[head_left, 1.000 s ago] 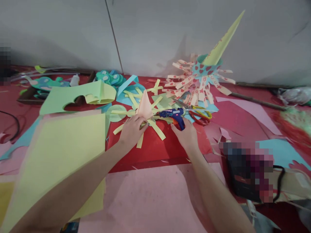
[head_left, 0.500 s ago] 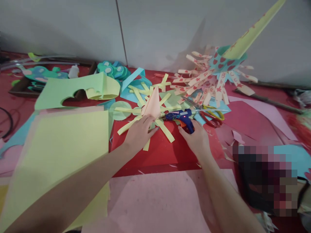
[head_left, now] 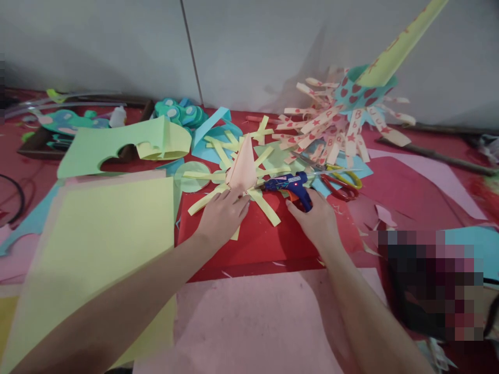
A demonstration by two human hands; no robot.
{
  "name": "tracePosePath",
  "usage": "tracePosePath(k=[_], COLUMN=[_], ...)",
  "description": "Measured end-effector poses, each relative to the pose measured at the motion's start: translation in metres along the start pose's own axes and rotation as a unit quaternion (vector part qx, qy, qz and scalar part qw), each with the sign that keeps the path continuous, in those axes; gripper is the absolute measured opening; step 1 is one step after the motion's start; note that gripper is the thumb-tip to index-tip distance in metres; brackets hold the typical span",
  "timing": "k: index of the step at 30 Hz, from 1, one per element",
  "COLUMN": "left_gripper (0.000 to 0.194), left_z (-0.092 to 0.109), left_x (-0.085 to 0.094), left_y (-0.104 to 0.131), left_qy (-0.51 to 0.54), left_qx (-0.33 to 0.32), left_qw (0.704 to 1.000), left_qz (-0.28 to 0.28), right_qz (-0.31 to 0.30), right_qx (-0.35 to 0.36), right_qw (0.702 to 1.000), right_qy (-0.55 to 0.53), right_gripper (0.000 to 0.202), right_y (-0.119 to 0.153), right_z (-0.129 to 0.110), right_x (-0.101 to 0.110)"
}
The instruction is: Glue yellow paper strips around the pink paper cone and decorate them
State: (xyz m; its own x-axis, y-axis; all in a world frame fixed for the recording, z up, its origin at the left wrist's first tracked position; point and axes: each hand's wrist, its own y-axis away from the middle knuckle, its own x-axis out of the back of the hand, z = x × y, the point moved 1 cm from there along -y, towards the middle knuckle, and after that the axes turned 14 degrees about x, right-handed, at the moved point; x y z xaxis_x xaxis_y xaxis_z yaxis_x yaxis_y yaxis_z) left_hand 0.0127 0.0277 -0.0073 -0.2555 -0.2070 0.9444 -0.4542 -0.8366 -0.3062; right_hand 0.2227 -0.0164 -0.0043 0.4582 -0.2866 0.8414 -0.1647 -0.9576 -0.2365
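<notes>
A pale pink paper cone (head_left: 243, 169) stands at the middle of a flower-like piece with yellow paper strips (head_left: 265, 206) radiating from it. My left hand (head_left: 224, 215) has its fingers pressed together on the near side of the cone's base; the fingertips are partly hidden. In my right hand (head_left: 317, 221) is a blue hot glue gun (head_left: 286, 183), gripped by its handle. Its small red light is lit and its nozzle points left, at the foot of the cone. A clear glue stick (head_left: 337, 172) juts out of its back.
Red-and-yellow-handled scissors (head_left: 345, 187) lie right of the glue gun. A decorated paper hat (head_left: 364, 96) with a tall cone stands behind them. Yellow sheets (head_left: 117, 249) are stacked at left, beside a cut green card (head_left: 109, 145). Red card (head_left: 265, 244) lies beneath my hands.
My left thumb has drawn in toward the fingers at the cone's base. The right hand and glue gun stay nearly in place, and the view has shifted slightly.
</notes>
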Motion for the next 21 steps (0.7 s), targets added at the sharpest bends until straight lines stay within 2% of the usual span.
tracePosePath(k=[3, 12, 21], left_gripper=[0.034, 0.031, 0.039], left_z=[-0.0002, 0.0, 0.006], left_x=[-0.0014, -0.0014, 0.0021], left_y=[0.0012, 0.0004, -0.0016], left_qy=[-0.016, 0.003, -0.008], left_qx=[-0.012, 0.017, 0.016], left_qw=[1.0, 1.0, 0.998], left_qz=[-0.015, 0.004, -0.061], right_qz=[-0.001, 0.0, 0.009], right_qx=[0.002, 0.004, -0.006], right_qw=[1.0, 1.0, 1.0], right_qy=[0.0, -0.002, -0.005], right_gripper=[0.045, 0.045, 0.047], right_y=[-0.0001, 0.0, 0.0005], right_z=[0.0002, -0.0009, 0.0017], right_x=[0.0001, 0.0006, -0.0019])
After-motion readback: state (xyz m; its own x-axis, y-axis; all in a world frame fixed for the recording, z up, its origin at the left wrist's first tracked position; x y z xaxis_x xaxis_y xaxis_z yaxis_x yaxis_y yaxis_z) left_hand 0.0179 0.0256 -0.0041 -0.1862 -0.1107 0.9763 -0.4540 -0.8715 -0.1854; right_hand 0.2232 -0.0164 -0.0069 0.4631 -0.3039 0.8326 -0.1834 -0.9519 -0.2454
